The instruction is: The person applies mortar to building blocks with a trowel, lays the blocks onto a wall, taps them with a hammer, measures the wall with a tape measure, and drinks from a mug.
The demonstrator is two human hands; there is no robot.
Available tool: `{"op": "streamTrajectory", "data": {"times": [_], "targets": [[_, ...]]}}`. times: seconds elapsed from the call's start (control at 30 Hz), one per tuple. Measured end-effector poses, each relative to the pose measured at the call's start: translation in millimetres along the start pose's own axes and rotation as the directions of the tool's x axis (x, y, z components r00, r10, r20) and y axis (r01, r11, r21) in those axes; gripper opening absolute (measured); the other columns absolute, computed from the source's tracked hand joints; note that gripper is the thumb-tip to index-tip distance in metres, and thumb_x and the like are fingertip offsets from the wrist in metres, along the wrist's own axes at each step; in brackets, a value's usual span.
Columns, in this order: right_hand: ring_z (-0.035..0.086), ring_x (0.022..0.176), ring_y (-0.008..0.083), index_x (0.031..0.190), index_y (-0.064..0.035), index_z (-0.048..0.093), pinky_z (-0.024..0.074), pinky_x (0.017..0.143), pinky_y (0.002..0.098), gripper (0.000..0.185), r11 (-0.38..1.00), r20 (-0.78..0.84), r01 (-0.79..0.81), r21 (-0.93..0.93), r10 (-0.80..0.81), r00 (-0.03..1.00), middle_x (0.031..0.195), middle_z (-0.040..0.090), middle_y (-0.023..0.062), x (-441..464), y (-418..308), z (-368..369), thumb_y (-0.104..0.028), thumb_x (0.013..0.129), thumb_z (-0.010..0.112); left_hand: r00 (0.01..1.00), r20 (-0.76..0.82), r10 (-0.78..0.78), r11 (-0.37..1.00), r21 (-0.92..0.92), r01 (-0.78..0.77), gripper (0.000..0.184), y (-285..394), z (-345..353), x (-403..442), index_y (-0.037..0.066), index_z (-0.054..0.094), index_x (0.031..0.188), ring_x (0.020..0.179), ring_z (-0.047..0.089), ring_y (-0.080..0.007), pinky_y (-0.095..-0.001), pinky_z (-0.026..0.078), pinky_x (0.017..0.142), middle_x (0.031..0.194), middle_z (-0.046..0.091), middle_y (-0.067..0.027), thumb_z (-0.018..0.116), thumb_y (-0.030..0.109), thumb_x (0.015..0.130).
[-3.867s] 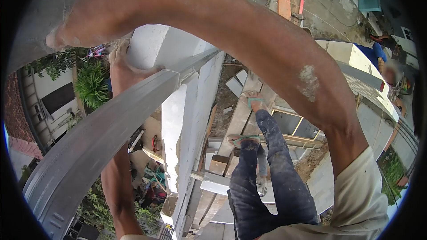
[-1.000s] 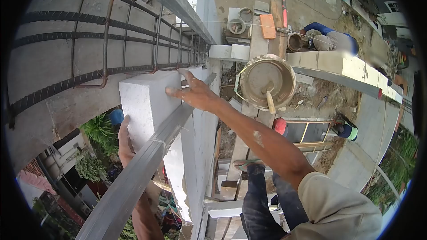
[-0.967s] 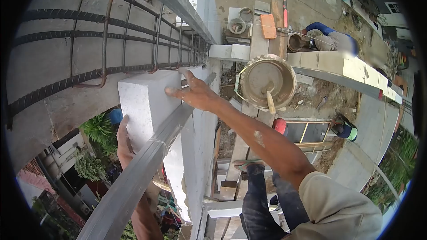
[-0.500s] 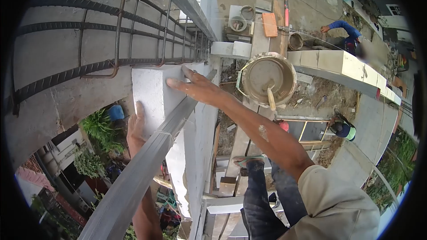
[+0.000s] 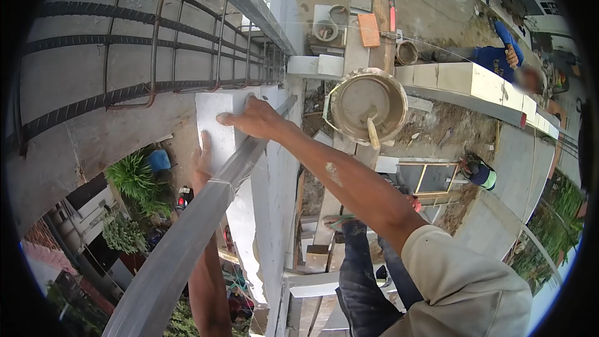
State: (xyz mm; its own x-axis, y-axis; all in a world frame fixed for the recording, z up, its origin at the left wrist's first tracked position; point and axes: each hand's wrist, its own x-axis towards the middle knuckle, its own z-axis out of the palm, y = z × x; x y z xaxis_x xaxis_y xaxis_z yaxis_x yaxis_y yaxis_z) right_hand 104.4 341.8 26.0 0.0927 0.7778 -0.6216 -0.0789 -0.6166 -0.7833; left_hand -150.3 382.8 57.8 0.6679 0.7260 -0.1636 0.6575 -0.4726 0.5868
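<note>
A white lightweight concrete block (image 5: 215, 109) sits on top of the white block wall (image 5: 281, 200), just below the rebar cage. My left hand (image 5: 201, 159) lies against the block's left face with its fingers stretched out; its forearm passes behind a grey metal bar. My right hand (image 5: 254, 118) grips the block from the other side, thumb on the near edge and bent fingers farther along. The grey metal bar (image 5: 168, 256) slants up past the block, under my right wrist. White string is tied round this bar.
Rebar cage (image 5: 156, 19) fills the upper left. A mortar bucket (image 5: 399, 109) with a trowel handle stands on planks beside an orange brick (image 5: 368, 30). One co-worker in blue (image 5: 493, 59) is beyond a low block wall (image 5: 443, 78); another person (image 5: 479, 173) is lower down.
The block has shifted to the right relative to the rebar, with both my hands on it. My right fingers are more bent. The co-worker in blue has moved an arm. My view has shifted slightly.
</note>
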Motion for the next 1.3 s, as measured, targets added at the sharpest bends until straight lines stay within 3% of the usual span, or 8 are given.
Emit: {"op": "streamTrajectory", "data": {"times": [0.27, 0.53, 0.63, 0.73, 0.93, 1.17, 1.23, 1.3], "targets": [[0.053, 0.133, 0.0438, 0.134, 0.0143, 0.060, 0.0449, 0.110, 0.0464, 0.100, 0.999, 0.053, 0.026, -0.023, -0.025, 0.998, 0.133, 0.056, 0.0329, 21.0, 22.9, 2.2, -0.071, 0.083, 0.070, 1.000, 0.028, -0.003, 0.998, -0.057, 0.005, 0.097, -3.1, 20.9, 14.0, 0.014, 0.038, 0.164, 0.131, 0.058, -0.0372, -0.0410, 0.052, 0.105, 0.142, 0.053, -0.0266, 0.085, 0.016, 0.079], [0.052, 0.130, 0.0441, 0.132, -0.0120, 0.072, 0.0416, 0.111, 0.0470, 0.065, 0.982, 0.052, 0.118, -0.150, -0.112, 0.992, 0.131, 0.057, 0.0315, 28.2, 34.1, 2.9, -0.064, 0.095, 0.060, 0.998, 0.061, 0.001, 0.996, -0.092, 0.004, 0.098, -6.1, 27.3, 19.3, 0.013, 0.037, 0.164, 0.132, 0.057, -0.0369, -0.0405, 0.052, 0.105, 0.143, 0.053, -0.0254, 0.085, 0.017, 0.079], [0.046, 0.140, 0.0454, 0.135, -0.0025, 0.068, 0.0376, 0.117, 0.0480, 0.081, 0.999, 0.069, 0.000, -0.050, 0.003, 0.998, 0.146, 0.048, 0.0337, 34.2, 36.2, 2.2, -0.070, 0.090, 0.063, 0.998, 0.069, 0.013, 0.994, -0.108, -0.005, 0.098, -9.4, 32.6, 22.0, 0.013, 0.037, 0.164, 0.132, 0.057, -0.0368, -0.0403, 0.052, 0.105, 0.143, 0.053, -0.0250, 0.085, 0.017, 0.079], [0.049, 0.133, 0.0411, 0.127, -0.0142, 0.076, 0.0371, 0.115, 0.0464, 0.056, 0.958, 0.085, 0.162, -0.237, -0.145, 0.986, 0.128, 0.060, 0.0261, 52.2, 52.0, 8.7, -0.059, 0.101, 0.054, 0.997, 0.069, 0.037, 0.992, -0.125, -0.028, 0.098, -10.4, 40.5, 23.8, 0.013, 0.037, 0.164, 0.133, 0.057, -0.0367, -0.0401, 0.052, 0.104, 0.143, 0.052, -0.0246, 0.085, 0.017, 0.079], [0.046, 0.137, 0.0428, 0.126, -0.0120, 0.076, 0.0366, 0.116, 0.0477, 0.062, 0.984, 0.080, 0.104, -0.143, -0.094, 0.992, 0.133, 0.058, 0.0264, 58.4, 56.8, 6.9, -0.064, 0.096, 0.059, 0.995, 0.096, -0.019, 0.993, -0.112, 0.030, 0.101, -8.4, 40.1, 25.6, 0.008, 0.032, 0.165, 0.133, 0.056, -0.0344, -0.0393, 0.052, 0.105, 0.145, 0.051, -0.0239, 0.086, 0.019, 0.079], [0.034, 0.149, 0.0505, 0.132, -0.0014, 0.070, 0.0284, 0.124, 0.0492, 0.076, 1.000, 0.207, 0.011, 0.028, -0.016, 0.978, 0.158, 0.036, 0.0386, 62.7, 63.9, 5.2, -0.065, 0.090, 0.068, 0.993, 0.115, 0.001, 0.996, -0.086, 0.009, 0.101, -14.7, 43.2, 25.9, 0.006, 0.035, 0.163, 0.132, 0.056, -0.0336, -0.0397, 0.051, 0.106, 0.145, 0.052, -0.0234, 0.087, 0.022, 0.079], [0.043, 0.143, 0.0483, 0.141, 0.0008, 0.063, 0.0376, 0.119, 0.0461, 0.083, 0.984, -0.139, 0.068, -0.167, -0.092, 0.986, 0.152, 0.040, 0.0398, 58.0, 63.8, 13.2, -0.060, 0.086, 0.075, 0.993, 0.118, 0.003, 0.997, -0.082, 0.007, 0.100, -16.4, 47.5, 26.6, 0.006, 0.035, 0.163, 0.132, 0.056, -0.0334, -0.0398, 0.051, 0.106, 0.146, 0.052, -0.0233, 0.087, 0.023, 0.079], [0.042, 0.144, 0.0497, 0.144, -0.0003, 0.060, 0.0361, 0.121, 0.0471, 0.085, 0.986, -0.135, 0.085, -0.144, -0.105, 0.985, 0.150, 0.037, 0.0439, 62.9, 68.6, 11.1, -0.062, 0.087, 0.074, 0.993, 0.121, -0.001, 0.996, -0.083, 0.011, 0.100, -19.5, 51.9, 25.8, 0.005, 0.036, 0.162, 0.132, 0.056, -0.0332, -0.0399, 0.051, 0.107, 0.146, 0.053, -0.0231, 0.088, 0.025, 0.079]]}}
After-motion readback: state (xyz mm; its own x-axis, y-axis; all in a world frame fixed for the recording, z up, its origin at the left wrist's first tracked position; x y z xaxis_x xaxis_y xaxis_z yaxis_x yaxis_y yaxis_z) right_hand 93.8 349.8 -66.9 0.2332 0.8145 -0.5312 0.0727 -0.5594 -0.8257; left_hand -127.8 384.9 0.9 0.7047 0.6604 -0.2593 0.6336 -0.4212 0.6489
